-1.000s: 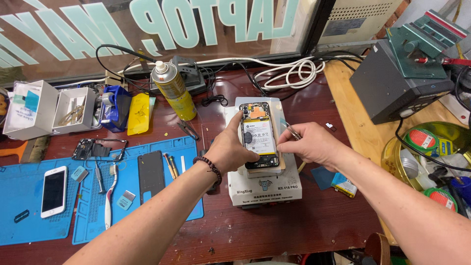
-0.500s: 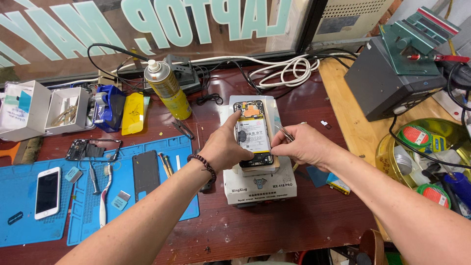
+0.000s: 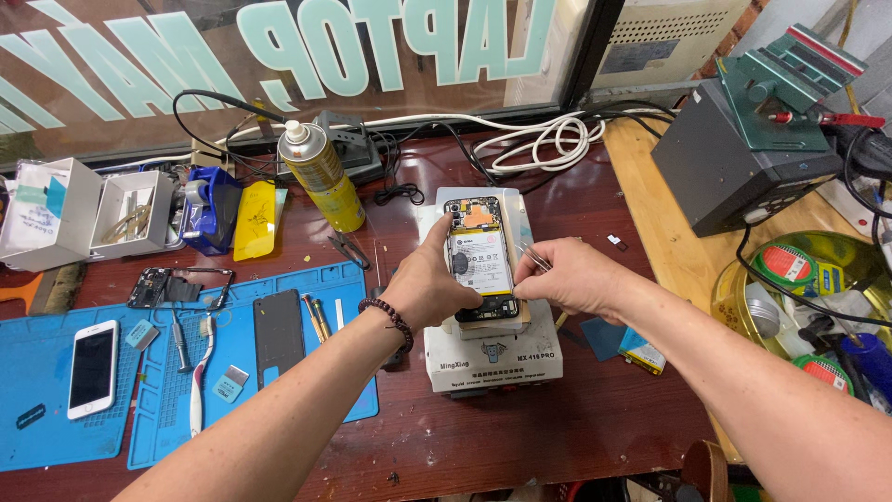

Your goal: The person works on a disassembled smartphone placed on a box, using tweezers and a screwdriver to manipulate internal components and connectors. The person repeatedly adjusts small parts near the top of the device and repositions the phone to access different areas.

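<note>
Head view: I am looking down at an opened phone (image 3: 481, 258) lying back-up on a white heating block (image 3: 492, 358), which is sitting on the dark red tabletop (image 3: 520, 437).
Left hand: my left hand (image 3: 426, 284) is curling around the phone's near-left edge, thumb pressing on its exposed inside, fingers partly closed and steadying it rather than lifting it.
Right hand: my right hand (image 3: 569, 277) is pinching a pair of thin metal tweezers (image 3: 533, 257) just beside the phone's right edge; the fingers are closed tight on them, tips pointing toward the phone's inner parts.
Phone position: it is sitting between both hands, touching the left one, with the battery and an orange patch near its far end showing.
Risk, tweezers: I am judging that the sharp tips are working very close to the battery and fine connectors; a slip of the right hand could be scratching or puncturing something.
Risk, grip: the left thumb is bearing on the open inside, so too much pressure could be bending a part, I think.
Risk, perch: the phone is overhanging a small block, so a sideways push could be sliding it off.
Beyond the left hand: a yellow spray can (image 3: 322, 177) is standing well apart.
Left of the left hand: a blue mat (image 3: 167, 409) is carrying a white phone (image 3: 93, 368) and small tools.
</note>
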{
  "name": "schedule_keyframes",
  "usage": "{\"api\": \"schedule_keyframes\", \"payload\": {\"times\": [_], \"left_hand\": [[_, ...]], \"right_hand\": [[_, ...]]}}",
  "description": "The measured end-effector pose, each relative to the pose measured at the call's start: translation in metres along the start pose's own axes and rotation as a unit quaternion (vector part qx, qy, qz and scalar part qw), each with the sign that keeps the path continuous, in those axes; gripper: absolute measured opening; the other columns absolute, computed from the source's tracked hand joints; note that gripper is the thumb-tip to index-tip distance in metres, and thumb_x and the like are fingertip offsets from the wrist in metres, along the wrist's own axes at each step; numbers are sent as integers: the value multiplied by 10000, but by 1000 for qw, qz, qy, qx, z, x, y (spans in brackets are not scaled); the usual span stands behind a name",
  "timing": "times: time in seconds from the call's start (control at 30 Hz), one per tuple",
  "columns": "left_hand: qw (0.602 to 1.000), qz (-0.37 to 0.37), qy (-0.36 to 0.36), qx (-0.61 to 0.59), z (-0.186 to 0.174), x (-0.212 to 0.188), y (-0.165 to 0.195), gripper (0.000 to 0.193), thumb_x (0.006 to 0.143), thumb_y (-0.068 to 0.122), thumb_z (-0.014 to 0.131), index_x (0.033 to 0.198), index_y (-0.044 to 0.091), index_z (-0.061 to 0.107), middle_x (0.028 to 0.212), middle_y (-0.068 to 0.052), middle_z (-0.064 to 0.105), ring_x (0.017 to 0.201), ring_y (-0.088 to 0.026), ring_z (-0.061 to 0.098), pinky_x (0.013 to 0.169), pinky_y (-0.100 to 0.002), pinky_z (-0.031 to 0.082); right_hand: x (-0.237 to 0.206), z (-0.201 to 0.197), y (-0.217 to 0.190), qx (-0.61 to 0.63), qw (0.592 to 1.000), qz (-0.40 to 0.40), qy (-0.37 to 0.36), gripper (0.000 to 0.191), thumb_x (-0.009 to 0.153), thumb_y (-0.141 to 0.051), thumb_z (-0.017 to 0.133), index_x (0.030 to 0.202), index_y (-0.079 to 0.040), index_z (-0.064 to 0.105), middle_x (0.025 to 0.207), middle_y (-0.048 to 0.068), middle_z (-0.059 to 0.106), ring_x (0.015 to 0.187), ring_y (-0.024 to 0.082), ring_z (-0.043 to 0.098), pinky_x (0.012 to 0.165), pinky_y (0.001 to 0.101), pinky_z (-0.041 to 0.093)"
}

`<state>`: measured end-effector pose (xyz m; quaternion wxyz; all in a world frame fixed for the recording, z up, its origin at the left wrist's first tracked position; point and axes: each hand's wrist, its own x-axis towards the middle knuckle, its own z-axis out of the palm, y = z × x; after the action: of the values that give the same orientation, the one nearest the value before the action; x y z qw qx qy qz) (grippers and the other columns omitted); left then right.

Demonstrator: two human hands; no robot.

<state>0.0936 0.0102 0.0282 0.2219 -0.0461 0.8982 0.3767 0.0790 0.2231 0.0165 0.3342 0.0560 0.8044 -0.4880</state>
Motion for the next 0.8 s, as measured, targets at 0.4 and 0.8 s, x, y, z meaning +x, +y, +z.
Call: {"api": "schedule_keyframes", "payload": {"times": [0.4,0.8], "left_hand": [[992,104,-7,64,-8,3,-2,899,627,196,848,1456,123,508,1065,-174,752,987,-264,749,887,-353,583],[980,123,138,-72,-7,21,-6,518,806,288,794,1238,28,675,933,-163,761,854,-259,742,783,-399,597]], "right_hand": [[35,-7,-4,48,978,-102,176,278,966,-323,552,1138,-176,713,661,-21,594,495,46,485,407,244,398],[53,4,-27,92,950,-150,258,317,872,-120,712,1178,-35,709,837,-3,728,660,60,611,541,261,503]]}}
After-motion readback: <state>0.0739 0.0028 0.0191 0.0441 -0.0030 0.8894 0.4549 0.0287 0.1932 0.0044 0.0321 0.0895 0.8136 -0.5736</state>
